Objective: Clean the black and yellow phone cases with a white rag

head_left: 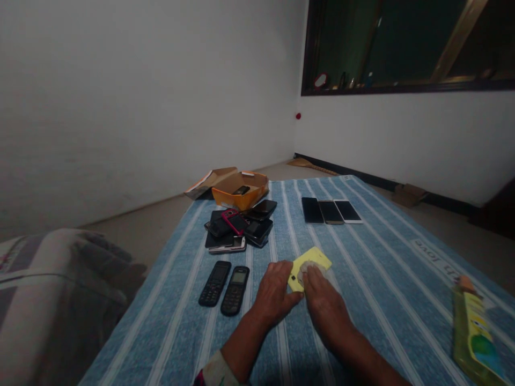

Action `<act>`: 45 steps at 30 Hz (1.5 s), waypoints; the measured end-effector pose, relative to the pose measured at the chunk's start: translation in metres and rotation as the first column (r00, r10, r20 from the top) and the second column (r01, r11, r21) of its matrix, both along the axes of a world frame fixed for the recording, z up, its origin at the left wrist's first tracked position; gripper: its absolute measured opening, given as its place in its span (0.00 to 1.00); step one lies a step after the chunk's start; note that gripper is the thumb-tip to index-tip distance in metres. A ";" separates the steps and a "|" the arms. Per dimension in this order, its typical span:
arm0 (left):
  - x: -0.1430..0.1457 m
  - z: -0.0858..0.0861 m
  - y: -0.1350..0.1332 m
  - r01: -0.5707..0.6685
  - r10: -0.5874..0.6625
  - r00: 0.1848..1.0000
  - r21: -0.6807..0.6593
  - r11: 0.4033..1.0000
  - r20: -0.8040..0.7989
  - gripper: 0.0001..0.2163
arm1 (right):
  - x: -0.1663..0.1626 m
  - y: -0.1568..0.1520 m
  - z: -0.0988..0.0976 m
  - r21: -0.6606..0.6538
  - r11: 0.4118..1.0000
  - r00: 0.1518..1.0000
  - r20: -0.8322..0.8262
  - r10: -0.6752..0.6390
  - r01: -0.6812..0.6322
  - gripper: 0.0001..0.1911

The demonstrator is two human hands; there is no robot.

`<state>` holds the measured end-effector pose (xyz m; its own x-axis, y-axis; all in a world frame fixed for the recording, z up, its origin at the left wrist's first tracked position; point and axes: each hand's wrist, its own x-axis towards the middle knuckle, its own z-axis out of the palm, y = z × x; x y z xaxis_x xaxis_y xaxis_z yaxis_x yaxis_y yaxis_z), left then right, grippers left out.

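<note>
A yellow phone lies back-up on the blue striped cloth. My left hand rests at its left edge, thumb against the phone, steadying it. My right hand presses a small pale cloth onto the phone's back with closed fingers. Just left of my hands, two black keypad phones lie side by side.
A pile of several phones sits behind the keypad phones, with an open orange box holding a phone behind that. Three smartphones lie in a row farther back. A green spray bottle lies at the right. Folded fabric sits at left.
</note>
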<state>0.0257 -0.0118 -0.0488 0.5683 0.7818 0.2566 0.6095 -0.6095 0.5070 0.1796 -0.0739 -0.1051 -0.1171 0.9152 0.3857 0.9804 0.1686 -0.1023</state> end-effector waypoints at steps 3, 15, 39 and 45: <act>0.001 0.003 -0.001 0.008 -0.008 1.000 0.016 1.000 0.009 0.13 | -0.009 -0.003 0.001 -0.011 0.999 0.999 0.010 0.039 -0.039 0.26; 0.002 0.001 0.000 0.001 -0.001 1.000 -0.008 1.000 0.017 0.15 | 0.002 -0.004 0.018 0.156 0.966 0.960 -0.158 0.231 -0.206 0.23; 0.004 0.002 -0.002 0.007 -0.007 1.000 -0.008 1.000 -0.014 0.10 | 0.009 -0.007 0.026 0.016 0.965 0.964 -0.058 0.261 -0.260 0.28; 0.002 -0.001 -0.002 0.009 -0.009 1.000 -0.013 1.000 -0.016 0.15 | 0.030 0.003 0.033 0.066 0.930 0.931 -0.011 0.364 -0.363 0.20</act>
<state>0.0276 -0.0142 -0.0496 0.5797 0.7796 0.2371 0.6121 -0.6087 0.5049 0.2092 -0.0711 -0.0724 -0.4278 0.7861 0.4462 0.8485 0.5194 -0.1015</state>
